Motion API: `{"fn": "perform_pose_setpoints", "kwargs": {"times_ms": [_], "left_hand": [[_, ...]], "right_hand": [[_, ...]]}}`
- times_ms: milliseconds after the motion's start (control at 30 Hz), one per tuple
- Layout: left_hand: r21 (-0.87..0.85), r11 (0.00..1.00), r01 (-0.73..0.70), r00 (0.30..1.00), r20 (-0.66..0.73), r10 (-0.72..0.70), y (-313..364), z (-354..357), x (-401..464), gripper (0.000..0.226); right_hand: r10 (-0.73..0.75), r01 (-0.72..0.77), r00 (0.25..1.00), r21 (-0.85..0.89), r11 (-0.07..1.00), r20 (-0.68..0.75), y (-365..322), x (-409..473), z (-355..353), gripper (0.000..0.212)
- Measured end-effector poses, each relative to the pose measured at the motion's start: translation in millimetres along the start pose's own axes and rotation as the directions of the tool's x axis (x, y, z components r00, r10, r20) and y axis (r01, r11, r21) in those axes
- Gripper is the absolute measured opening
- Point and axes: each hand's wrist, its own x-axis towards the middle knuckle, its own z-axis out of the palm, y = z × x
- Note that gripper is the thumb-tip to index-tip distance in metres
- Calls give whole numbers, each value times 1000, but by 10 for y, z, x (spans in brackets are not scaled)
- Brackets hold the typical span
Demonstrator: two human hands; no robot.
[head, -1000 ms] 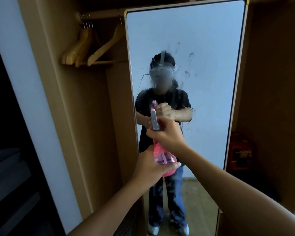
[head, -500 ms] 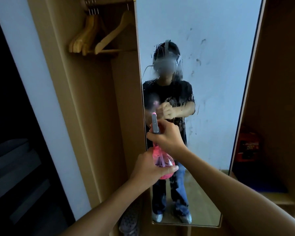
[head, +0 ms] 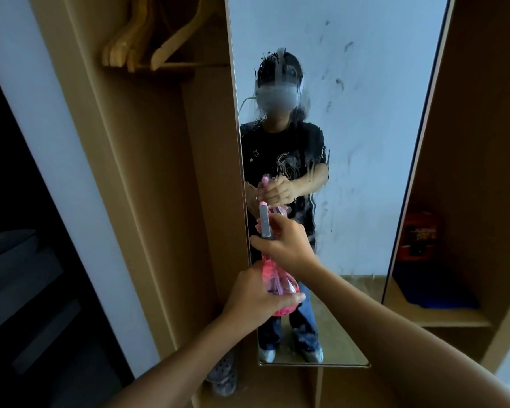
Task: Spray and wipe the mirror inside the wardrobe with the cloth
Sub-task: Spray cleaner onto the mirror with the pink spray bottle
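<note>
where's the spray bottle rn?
Head view, centre: the pink spray bottle is before the mirror's lower left, left hand gripping its body, right hand its top.

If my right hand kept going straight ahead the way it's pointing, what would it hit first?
Most likely the mirror: the right hand, gripping the pink spray bottle top, aims at its lower left glass. Depth is unclear.

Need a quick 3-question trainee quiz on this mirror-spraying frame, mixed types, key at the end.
1. True or false: the left hand holds the rounded body of the pink spray bottle.
2. What does the right hand grip? A) a cloth B) the bottle's spray head C) a hanger
3. Fill in: wet streaks run down the ____.

Key: 1 true; 2 B; 3 mirror. Wooden hangers hang to the mirror's left; no cloth is in view.
</note>
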Motion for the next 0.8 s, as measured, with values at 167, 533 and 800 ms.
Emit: {"fn": "perform_pose_setpoints", "kwargs": {"times_ms": [167, 533, 800], "left_hand": [[-28, 1000, 12, 999, 50, -11, -38, 82, -47, 33], [-13, 1000, 7, 996, 84, -6, 65, 317, 29, 36], [-75, 997, 24, 994, 111, -16, 148, 539, 70, 38]], "right_hand": [[60, -60, 998, -41, 997, -15, 91, -68, 0, 17], [86, -91, 991, -54, 994, -103, 256, -170, -223, 24], [117, -129, 983, -84, 988, -139, 297, -240, -425, 22]]}}
